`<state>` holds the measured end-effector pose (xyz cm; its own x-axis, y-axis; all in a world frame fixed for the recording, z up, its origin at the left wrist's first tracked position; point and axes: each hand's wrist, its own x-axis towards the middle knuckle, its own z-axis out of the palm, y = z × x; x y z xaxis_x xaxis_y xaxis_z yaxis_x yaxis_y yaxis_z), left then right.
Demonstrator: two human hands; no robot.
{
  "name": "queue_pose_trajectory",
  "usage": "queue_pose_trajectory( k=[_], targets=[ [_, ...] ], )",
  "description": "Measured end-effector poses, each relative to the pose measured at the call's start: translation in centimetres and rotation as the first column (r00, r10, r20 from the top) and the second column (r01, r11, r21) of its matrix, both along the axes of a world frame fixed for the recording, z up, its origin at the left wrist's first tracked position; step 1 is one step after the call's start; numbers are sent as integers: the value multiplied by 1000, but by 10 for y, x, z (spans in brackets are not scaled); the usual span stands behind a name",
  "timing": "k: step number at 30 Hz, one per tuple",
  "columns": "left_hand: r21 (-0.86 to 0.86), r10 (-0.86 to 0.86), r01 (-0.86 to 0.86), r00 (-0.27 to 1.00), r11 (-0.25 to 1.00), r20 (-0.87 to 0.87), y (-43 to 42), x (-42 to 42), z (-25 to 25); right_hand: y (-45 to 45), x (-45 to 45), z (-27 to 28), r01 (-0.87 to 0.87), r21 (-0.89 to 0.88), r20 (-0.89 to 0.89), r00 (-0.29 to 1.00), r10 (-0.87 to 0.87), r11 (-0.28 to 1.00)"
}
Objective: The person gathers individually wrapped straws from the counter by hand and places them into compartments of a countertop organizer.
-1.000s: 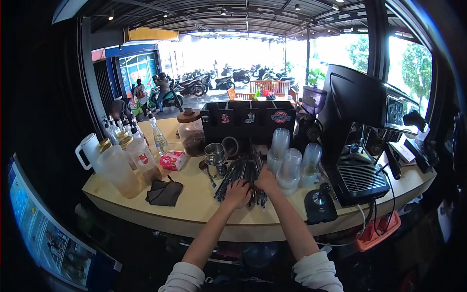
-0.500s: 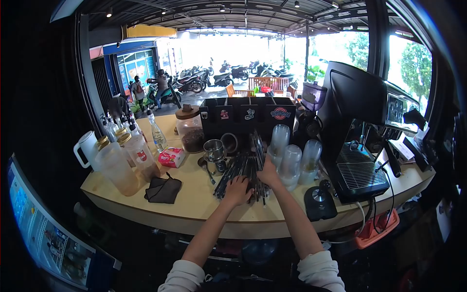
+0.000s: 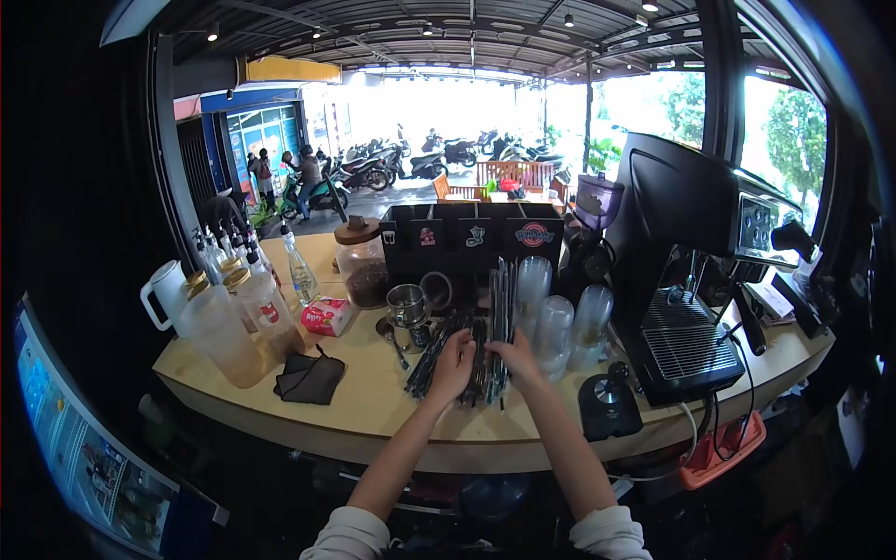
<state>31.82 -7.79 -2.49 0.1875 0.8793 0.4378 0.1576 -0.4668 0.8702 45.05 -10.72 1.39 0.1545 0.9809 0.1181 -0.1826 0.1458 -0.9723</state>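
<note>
A loose pile of thin black straws (image 3: 426, 370), seemingly in clear wrappers, lies on the wooden counter (image 3: 373, 406). My right hand (image 3: 515, 358) is closed round an upright bundle of straws (image 3: 504, 297), thumb toward the left. Just left of it, my left hand (image 3: 454, 366) has its fingers curled round straws at the pile's middle; how many it holds is hidden. Stacked clear plastic cups (image 3: 554, 331) stand close to the right of my right hand. A metal cup (image 3: 407, 305) sits behind the pile on the left.
A black compartment box (image 3: 448, 240) and a lidded jar (image 3: 364, 271) stand behind. Pitchers (image 3: 219, 336), a red-and-white packet (image 3: 327, 316) and a dark cloth (image 3: 310, 378) are at left. At right are a tamper (image 3: 609, 401) and an espresso machine (image 3: 691, 327).
My left hand has gone from lying flat on the pile to curled fingers, closer to the right hand. The right hand's straw bundle now stands more upright. The view has shifted slightly.
</note>
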Motion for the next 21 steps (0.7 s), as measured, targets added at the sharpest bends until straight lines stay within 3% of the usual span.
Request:
queue_pose_trajectory(
  k=[1,2,4,5,6,8,10,11,13,16,17,18,20,21],
  targets=[
    [-36,-78,84,987,996,143,5,3,2,-4,-4,0,0,50,-109,994,5,999],
    [-29,-79,84,987,996,142,8,5,3,-6,-6,0,1,57,-109,994,6,998],
    [-243,-146,304,849,921,508,-5,5,33,-13,-12,12,-17,265,53,999,3,964],
    [-170,-213,357,808,919,549,-1,4,37,-23,-19,21,80,294,121,985,-120,952],
    [-163,-217,358,809,919,547,-1,4,43,-21,-22,19,81,301,119,985,-122,950],
    [117,-397,389,795,914,459,-12,4,62,-18,-28,9,34,401,188,975,-119,915],
    [125,-417,406,790,905,450,-30,-3,88,-30,-44,18,25,346,234,966,-112,938],
    [110,-404,391,855,914,325,-34,-7,97,-26,-53,8,-33,405,176,983,-42,914],
    [95,-333,321,929,942,164,-45,-13,109,-24,-65,2,-108,435,86,993,79,894],
    [-4,-191,192,978,981,80,-60,-32,119,-27,-88,5,-76,510,169,986,-13,857],
    [28,-177,175,976,984,127,-65,-37,120,-28,-100,7,-11,585,28,1000,-7,811],
    [30,-169,166,978,986,122,-60,-46,113,-28,-105,8,-15,587,24,1000,2,809],
    [65,-17,17,1000,998,1,-46,-69,93,-28,-118,4,-185,485,107,983,152,855],
    [134,-4,-9,995,991,98,-44,-75,87,-22,-126,-8,-255,417,85,967,242,872]
  ],
)
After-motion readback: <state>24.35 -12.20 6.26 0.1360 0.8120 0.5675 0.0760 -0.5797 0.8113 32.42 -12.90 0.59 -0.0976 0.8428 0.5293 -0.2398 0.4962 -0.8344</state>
